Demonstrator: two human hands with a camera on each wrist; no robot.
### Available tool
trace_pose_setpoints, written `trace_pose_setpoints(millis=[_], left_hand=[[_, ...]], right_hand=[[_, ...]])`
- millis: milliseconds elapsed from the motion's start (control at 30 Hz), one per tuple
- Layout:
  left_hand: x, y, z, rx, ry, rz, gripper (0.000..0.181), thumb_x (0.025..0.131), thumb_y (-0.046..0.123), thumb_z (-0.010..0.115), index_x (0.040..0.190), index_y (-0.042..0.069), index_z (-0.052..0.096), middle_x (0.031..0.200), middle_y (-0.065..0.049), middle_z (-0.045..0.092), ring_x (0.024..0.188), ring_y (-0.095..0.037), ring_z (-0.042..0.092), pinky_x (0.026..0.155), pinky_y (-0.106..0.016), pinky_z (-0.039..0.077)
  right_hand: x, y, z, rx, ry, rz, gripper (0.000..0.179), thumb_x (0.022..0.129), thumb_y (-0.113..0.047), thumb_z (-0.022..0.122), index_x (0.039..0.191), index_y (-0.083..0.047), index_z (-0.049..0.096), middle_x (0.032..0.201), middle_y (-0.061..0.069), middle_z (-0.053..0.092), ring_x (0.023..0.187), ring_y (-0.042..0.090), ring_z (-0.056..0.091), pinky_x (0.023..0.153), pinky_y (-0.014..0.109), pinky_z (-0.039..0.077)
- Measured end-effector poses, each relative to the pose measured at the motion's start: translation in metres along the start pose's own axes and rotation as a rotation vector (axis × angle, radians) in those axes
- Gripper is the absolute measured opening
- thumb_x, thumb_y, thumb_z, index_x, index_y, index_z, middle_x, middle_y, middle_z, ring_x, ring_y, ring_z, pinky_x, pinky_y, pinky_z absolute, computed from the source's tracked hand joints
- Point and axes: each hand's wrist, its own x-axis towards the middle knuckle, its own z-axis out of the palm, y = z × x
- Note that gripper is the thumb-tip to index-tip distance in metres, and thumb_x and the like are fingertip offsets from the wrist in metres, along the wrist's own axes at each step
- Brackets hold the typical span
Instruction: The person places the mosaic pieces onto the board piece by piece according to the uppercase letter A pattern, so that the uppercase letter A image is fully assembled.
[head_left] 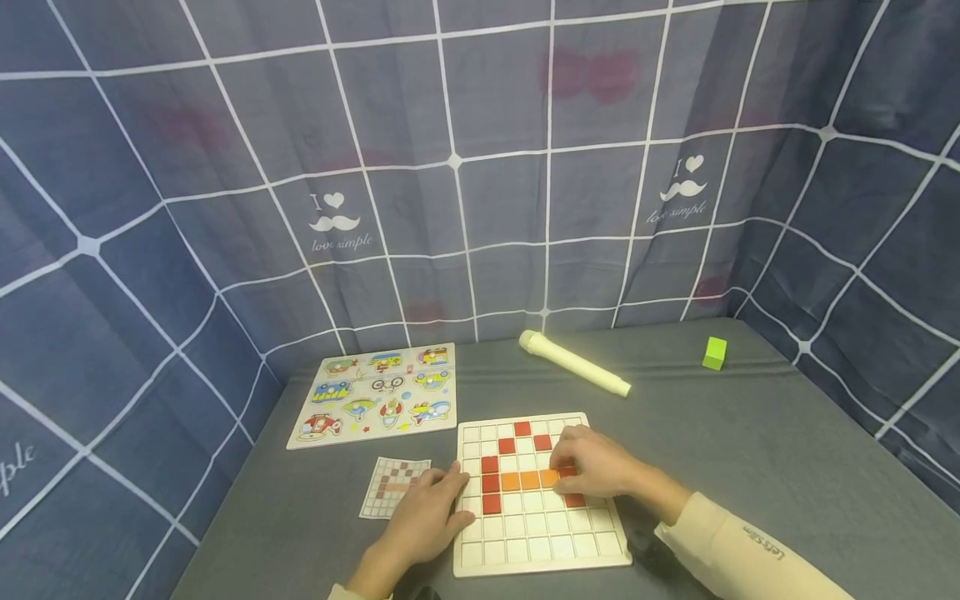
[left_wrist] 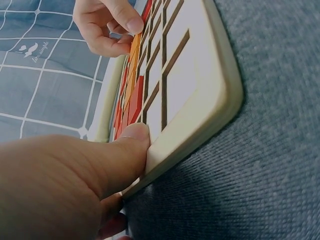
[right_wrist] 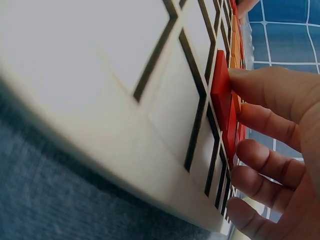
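Observation:
A white gridded board (head_left: 532, 552) lies on the table before me, set with red tiles (head_left: 491, 483) and a short row of orange tiles (head_left: 520, 481). My left hand (head_left: 423, 518) holds the board's left edge, its thumb (left_wrist: 131, 150) pressed on the rim in the left wrist view. Over the right part of the grid, my right hand (head_left: 600, 463) pinches the orange tile (head_left: 549, 478) at the row's right end with thumb and index finger. Its other fingers (right_wrist: 252, 182) are bent close over the red tiles on that side. The hand partly hides those tiles.
A small pattern card (head_left: 378, 498) lies left of the board, partly under my left hand. Behind it is a vehicle picture puzzle (head_left: 375, 400). A pale yellow toy microphone (head_left: 576, 364) lies behind the board, and a green block (head_left: 715, 353) stands at the far right.

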Motion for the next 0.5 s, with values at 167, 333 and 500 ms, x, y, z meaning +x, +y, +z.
trace_pose_setpoints(millis=[167, 333, 500], left_hand=[[0.0006, -0.0009, 0.0, -0.012, -0.005, 0.0, 0.053, 0.089, 0.037, 0.069, 0.132, 0.009, 0.06, 0.146, -0.014, 0.054, 0.117, -0.028, 0.056, 0.093, -0.049, 0.051], [0.0003, -0.0018, 0.0012, -0.02, -0.005, 0.002, 0.052, 0.089, 0.036, 0.069, 0.132, 0.008, 0.06, 0.146, -0.014, 0.054, 0.117, -0.027, 0.056, 0.092, -0.049, 0.052], [0.0003, -0.0017, 0.0015, -0.014, 0.0, 0.003, 0.052, 0.089, 0.036, 0.07, 0.132, 0.008, 0.06, 0.146, -0.014, 0.054, 0.117, -0.027, 0.056, 0.092, -0.048, 0.052]], right_hand=[[0.0008, -0.0016, -0.0008, 0.0, 0.005, -0.007, 0.017, 0.073, -0.031, 0.08, 0.087, -0.021, 0.073, 0.086, -0.012, 0.056, 0.082, 0.004, 0.046, 0.066, 0.021, 0.038], [0.0013, -0.0026, 0.0001, -0.019, 0.003, 0.009, 0.018, 0.073, -0.03, 0.081, 0.088, -0.021, 0.075, 0.086, -0.013, 0.054, 0.081, 0.003, 0.046, 0.067, 0.02, 0.038], [0.0019, -0.0036, 0.0013, -0.031, 0.004, 0.013, 0.018, 0.073, -0.029, 0.081, 0.087, -0.021, 0.076, 0.084, -0.014, 0.053, 0.079, 0.002, 0.045, 0.066, 0.019, 0.037]])
